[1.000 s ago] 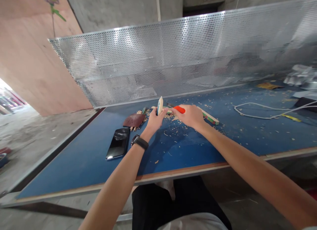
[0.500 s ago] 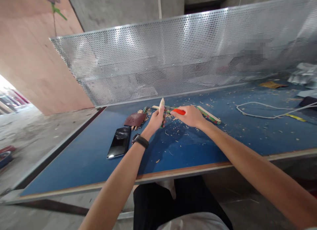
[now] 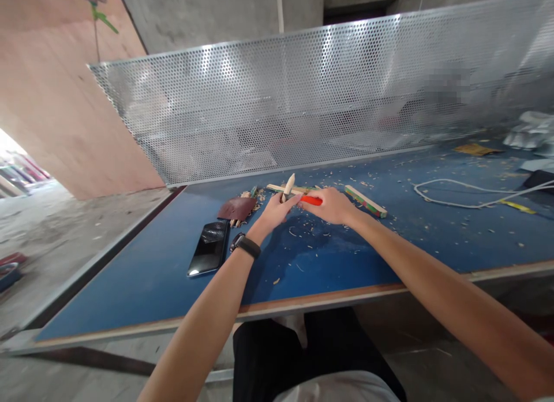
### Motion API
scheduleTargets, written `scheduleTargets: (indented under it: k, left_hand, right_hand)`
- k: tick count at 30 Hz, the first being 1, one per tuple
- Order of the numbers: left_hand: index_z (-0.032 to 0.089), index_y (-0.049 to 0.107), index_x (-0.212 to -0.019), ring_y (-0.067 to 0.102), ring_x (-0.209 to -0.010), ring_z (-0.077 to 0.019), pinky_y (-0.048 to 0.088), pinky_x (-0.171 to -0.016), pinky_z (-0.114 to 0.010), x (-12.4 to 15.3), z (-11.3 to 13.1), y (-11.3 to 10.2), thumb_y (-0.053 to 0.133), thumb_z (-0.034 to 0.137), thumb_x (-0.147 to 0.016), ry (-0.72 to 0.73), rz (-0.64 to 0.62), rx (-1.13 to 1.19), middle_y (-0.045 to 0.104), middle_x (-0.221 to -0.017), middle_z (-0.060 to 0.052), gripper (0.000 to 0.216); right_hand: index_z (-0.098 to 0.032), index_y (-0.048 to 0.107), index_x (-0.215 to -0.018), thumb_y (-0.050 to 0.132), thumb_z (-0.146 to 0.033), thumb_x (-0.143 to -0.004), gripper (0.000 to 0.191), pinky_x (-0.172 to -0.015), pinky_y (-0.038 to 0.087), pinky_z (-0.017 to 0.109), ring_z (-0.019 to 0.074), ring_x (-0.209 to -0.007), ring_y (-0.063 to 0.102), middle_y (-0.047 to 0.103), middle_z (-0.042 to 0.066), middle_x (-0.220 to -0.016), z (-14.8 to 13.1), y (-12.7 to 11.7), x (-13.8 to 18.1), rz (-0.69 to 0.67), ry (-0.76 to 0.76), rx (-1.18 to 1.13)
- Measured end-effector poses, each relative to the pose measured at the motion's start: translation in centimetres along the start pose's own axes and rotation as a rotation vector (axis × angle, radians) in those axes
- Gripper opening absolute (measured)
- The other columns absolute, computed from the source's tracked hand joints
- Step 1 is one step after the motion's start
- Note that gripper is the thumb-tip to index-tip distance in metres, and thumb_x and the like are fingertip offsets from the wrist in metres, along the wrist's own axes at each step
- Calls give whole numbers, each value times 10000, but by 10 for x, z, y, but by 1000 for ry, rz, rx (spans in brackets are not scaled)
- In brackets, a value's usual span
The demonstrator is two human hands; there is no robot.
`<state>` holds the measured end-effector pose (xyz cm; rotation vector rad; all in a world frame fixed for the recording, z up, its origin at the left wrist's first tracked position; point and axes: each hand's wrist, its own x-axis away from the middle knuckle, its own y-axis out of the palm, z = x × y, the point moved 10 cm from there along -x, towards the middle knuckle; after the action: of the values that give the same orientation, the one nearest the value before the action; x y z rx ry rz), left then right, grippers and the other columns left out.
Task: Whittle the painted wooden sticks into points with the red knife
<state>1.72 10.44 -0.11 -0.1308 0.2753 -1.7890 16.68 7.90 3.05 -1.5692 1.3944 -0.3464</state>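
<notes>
My left hand (image 3: 274,212) is closed around a pale, pointed piece of wood (image 3: 288,186) whose tip sticks up past my fingers, tilted to the right. My right hand (image 3: 331,205) grips a red-handled knife (image 3: 311,200) and holds it against the wood just below the tip. Both hands hover over a scatter of wood shavings (image 3: 303,232) on the blue tabletop (image 3: 142,281). A black watch (image 3: 245,246) sits on my left wrist.
A black phone (image 3: 208,248) and a brown sheet of sandpaper (image 3: 236,207) lie left of my hands. A wooden stick with red and green sides (image 3: 365,201) lies to the right, and a white cable (image 3: 459,195) beyond it. A perforated metal screen (image 3: 303,102) backs the table.
The wood piece has tipped from upright to leaning right and sunk lower in my left hand. My right hand has slid the knife closer to it.
</notes>
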Motion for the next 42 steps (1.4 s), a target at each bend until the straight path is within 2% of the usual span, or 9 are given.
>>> scheduleTargets:
  k: [4, 9, 13, 18, 22, 28, 31, 36, 42]
  left_hand:
    - [205, 559, -925, 470, -596, -86, 310, -488, -211, 2, 1, 3, 750, 537, -910, -1, -23, -13, 470, -706, 31, 382]
    - [215, 530, -881, 434, -567, -84, 303, -481, -215, 2, 5, 5, 708, 572, -938, 17, -39, -46, 407, -682, 45, 403]
    - [221, 537, -843, 415, -548, -92, 299, -481, -238, 0, 8, 2, 669, 609, -952, 55, -22, -79, 424, -651, 37, 424]
    - [218, 544, -815, 410, -537, -96, 298, -493, -251, -7, 1, -6, 599, 696, -944, 85, 67, -151, 474, -633, 28, 498]
    - [205, 608, -886, 459, -563, -109, 324, -514, -267, -9, -3, -7, 581, 718, -939, 92, 85, -179, 537, -680, 4, 516]
    - [202, 573, -875, 456, -577, -100, 359, -528, -262, -4, 0, -10, 702, 607, -917, 50, 101, -164, 493, -683, 27, 427]
    - [205, 562, -923, 473, -558, -96, 375, -501, -254, 1, 4, -3, 719, 562, -927, 22, 46, -107, 509, -705, 29, 389]
    - [195, 585, -945, 472, -553, -74, 369, -488, -219, 10, 11, 8, 769, 520, -912, 11, -53, 11, 540, -724, 18, 374]
    - [178, 634, -1026, 453, -523, -46, 333, -456, -195, 11, 6, 13, 787, 476, -913, -45, -126, 121, 507, -733, 36, 354]
  right_hand:
    - [-280, 824, -991, 545, -724, -934, 528, -625, 391, 362, 239, -688, 644, 750, 58, -775, 3, 1, 0, -4, 19, 1]
    - [-300, 845, -1032, 521, -779, -924, 588, -615, 392, 362, 268, -731, 673, 764, 81, -801, 7, -2, 0, 11, 73, 59]
    - [-336, 837, -1152, 545, -782, -915, 583, -610, 369, 358, 285, -766, 684, 783, 99, -869, 3, -7, 1, 61, 93, 130]
    - [-349, 835, -1121, 483, -835, -922, 633, -595, 336, 357, 295, -780, 679, 785, 104, -875, 2, -9, 1, 104, 135, 161]
    - [-322, 837, -1049, 456, -844, -926, 659, -590, 332, 358, 288, -745, 665, 776, 109, -845, 4, -9, 1, 99, 139, 160]
    - [-298, 834, -1053, 519, -761, -940, 571, -609, 374, 363, 253, -684, 643, 750, 75, -768, 6, -2, 1, 19, 68, 51]
    - [-268, 828, -997, 540, -714, -949, 534, -628, 385, 362, 234, -684, 634, 752, 66, -776, 0, 2, 1, -16, -5, 7]
    - [-259, 825, -1025, 538, -681, -962, 515, -629, 378, 352, 214, -668, 607, 739, 46, -771, -5, 7, 2, -73, -54, -56]
    - [-264, 837, -1026, 514, -803, -920, 637, -592, 330, 345, 202, -620, 567, 696, 38, -712, 9, 6, 2, -98, 67, -48]
